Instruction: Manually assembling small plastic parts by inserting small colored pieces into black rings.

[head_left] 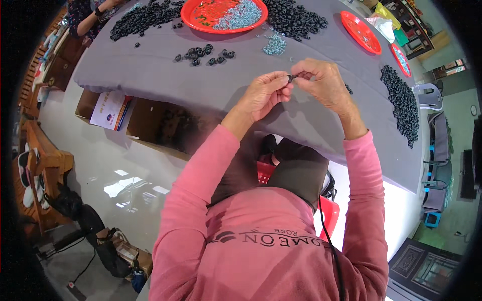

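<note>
Head view: a dark piece, perhaps a bead, is pinched by fingers of left hand and right hand; through slackening, it could be dropped.

On the large red tray's near side, my left hand could pass over bare counter; closer to it, loose black beads and pale-blue beads obstruct, and 2 black heaps flank it.

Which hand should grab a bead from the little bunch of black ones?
Probably the left hand: it's nearer those black beads, while the right hand is farther across. Both hands' fingertips meet at a small dark piece, though.
</note>
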Motion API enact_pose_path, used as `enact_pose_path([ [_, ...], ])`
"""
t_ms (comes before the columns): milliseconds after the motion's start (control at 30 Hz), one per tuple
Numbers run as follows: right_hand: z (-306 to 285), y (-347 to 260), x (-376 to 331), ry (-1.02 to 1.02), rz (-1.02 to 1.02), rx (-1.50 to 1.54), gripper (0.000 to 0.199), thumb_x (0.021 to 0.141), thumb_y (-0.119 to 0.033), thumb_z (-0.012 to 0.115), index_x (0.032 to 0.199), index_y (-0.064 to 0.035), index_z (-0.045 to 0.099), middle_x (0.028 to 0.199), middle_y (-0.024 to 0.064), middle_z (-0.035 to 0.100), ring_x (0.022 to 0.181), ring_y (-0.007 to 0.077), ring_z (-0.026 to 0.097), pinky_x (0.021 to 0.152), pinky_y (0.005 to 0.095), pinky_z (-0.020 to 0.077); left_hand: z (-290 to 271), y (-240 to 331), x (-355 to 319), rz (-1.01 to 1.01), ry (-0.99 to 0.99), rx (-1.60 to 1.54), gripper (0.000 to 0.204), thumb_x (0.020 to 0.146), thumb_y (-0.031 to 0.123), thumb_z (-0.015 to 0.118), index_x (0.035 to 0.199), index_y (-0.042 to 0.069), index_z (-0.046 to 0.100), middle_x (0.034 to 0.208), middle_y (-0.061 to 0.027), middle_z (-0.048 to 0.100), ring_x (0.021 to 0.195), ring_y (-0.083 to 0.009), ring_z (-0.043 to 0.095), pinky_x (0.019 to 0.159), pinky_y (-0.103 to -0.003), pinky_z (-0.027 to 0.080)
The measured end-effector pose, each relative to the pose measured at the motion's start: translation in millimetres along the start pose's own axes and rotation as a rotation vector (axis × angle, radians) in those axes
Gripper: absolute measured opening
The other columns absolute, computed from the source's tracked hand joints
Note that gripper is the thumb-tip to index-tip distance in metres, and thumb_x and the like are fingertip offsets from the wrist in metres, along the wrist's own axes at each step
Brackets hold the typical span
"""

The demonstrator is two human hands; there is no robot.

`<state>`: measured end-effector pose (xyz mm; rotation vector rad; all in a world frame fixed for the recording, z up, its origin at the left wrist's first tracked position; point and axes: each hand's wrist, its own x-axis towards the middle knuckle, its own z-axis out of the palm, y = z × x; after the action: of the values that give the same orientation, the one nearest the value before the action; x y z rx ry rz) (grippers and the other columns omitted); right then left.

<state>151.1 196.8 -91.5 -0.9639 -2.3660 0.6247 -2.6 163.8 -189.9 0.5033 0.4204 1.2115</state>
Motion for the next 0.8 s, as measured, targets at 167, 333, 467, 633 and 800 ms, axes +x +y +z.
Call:
enact_pose_path([
  [167,-2,-6,4,-0.029,-0.045,-0.049,0.013,0.071,-0.002,0.061,0.083,-0.0002,0.063,0.070,0.0121,0.060,0.062,0.0219,0.060,0.057,0.0308,0.0471,-2,0,-1,0.006,-0.025,-0.013,0.012,0.089,0.012,0.057,0.095,0.002,0.059,0.079,-0.0047,0.061,0.065,-0.0107,0.058,0.060,-0.025,0.050],
  [333,-3,-2,8,-0.060,-0.120,-0.155,0.013,0.071,-0.001,0.063,0.083,-0.0014,0.063,0.069,0.0095,0.057,0.058,0.0219,0.055,0.054,0.0306,0.0435,0,1,-1,-0.005,-0.017,0.048,0.012,0.090,0.014,0.056,0.097,0.004,0.058,0.080,-0.0027,0.060,0.067,-0.0083,0.056,0.062,-0.024,0.048],
  [467,-4,-2,13,-0.089,-0.167,-0.209,0.011,0.071,-0.002,0.063,0.082,-0.0011,0.063,0.070,0.0104,0.058,0.059,0.0230,0.056,0.054,0.0319,0.0439,-2,1,-1,-0.009,-0.003,0.061,0.012,0.090,0.014,0.056,0.096,0.004,0.058,0.079,-0.0022,0.060,0.066,-0.0080,0.055,0.061,-0.024,0.048],
  [633,-2,1,18,-0.150,-0.299,-0.322,0.013,0.069,-0.001,0.063,0.082,-0.0001,0.062,0.071,0.0126,0.059,0.061,0.0250,0.058,0.055,0.0325,0.0455,-4,1,0,-0.057,-0.061,-0.021,0.011,0.090,0.014,0.056,0.096,0.004,0.057,0.077,-0.0010,0.059,0.063,-0.0066,0.054,0.061,-0.025,0.048],
  [800,-2,0,17,-0.134,-0.154,-0.161,0.016,0.069,0.000,0.062,0.085,-0.0001,0.063,0.069,0.0114,0.059,0.060,0.0212,0.058,0.055,0.0310,0.0457,-3,2,-1,-0.050,-0.036,-0.039,0.011,0.090,0.014,0.056,0.095,0.005,0.057,0.076,0.0000,0.058,0.063,-0.0061,0.053,0.062,-0.025,0.048],
])
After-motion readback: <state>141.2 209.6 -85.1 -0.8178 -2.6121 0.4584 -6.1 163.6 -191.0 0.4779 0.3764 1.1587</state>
